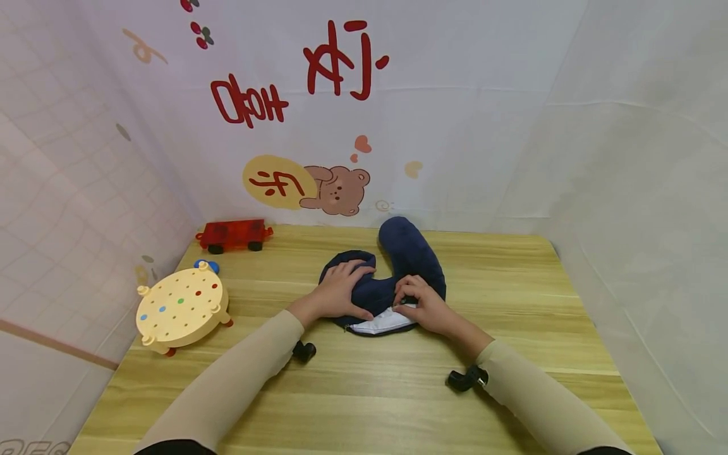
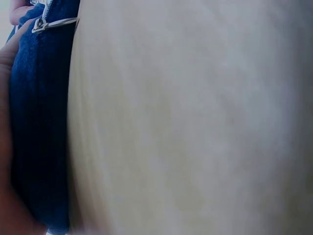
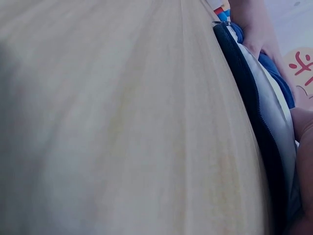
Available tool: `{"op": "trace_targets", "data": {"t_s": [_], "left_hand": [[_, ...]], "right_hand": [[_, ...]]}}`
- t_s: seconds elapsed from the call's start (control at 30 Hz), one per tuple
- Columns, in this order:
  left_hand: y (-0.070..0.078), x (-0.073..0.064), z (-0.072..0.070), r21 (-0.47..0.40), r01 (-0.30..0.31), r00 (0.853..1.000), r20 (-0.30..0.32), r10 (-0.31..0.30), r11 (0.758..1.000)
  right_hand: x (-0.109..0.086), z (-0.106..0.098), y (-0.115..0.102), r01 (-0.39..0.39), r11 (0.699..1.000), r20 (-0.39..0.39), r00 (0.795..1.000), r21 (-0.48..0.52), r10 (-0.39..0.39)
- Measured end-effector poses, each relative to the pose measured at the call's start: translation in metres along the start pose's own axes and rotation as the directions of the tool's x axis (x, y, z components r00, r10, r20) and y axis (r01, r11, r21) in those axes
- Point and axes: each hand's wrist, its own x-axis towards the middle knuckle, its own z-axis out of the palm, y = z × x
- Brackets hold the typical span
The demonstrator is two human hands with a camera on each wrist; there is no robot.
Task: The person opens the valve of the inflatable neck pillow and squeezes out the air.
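A navy U-shaped neck pillow (image 1: 372, 292) lies on the table with the zipped seam along its near edge apart, baring a white lining (image 1: 382, 322). My left hand (image 1: 339, 292) rests spread over the pillow's left arm, its thumb beside the white strip. At the right end of the gap my right hand (image 1: 423, 306) pinches the cover's edge with curled fingers. The metal zipper slider (image 2: 40, 25) sits at the left end of the opening. Dark zipper teeth (image 3: 261, 115) run along the near edge in the right wrist view.
To the left stands a round cream pegged toy (image 1: 181, 309) on short legs, with a blue piece (image 1: 207, 265) behind it. A red toy wagon (image 1: 234, 236) is at the table's back left corner. White printed cloth (image 1: 455, 126) walls the back and sides.
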Motion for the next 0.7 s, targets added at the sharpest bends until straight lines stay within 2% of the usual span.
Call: {"op": "trace_targets", "data": {"t_s": [0.27, 0.7], "left_hand": [[-0.0008, 0.0011, 0.0029, 0.008, 0.009, 1.000, 0.003, -0.009, 1.000], [-0.0020, 0.0012, 0.0034, -0.024, -0.004, 1.000, 0.003, 0.004, 1.000]], "right_hand": [[0.0001, 0.0006, 0.0005, 0.014, 1.000, -0.009, 1.000, -0.011, -0.014], [0.0004, 0.0007, 0.0006, -0.003, 1.000, 0.004, 1.000, -0.014, 0.004]]}}
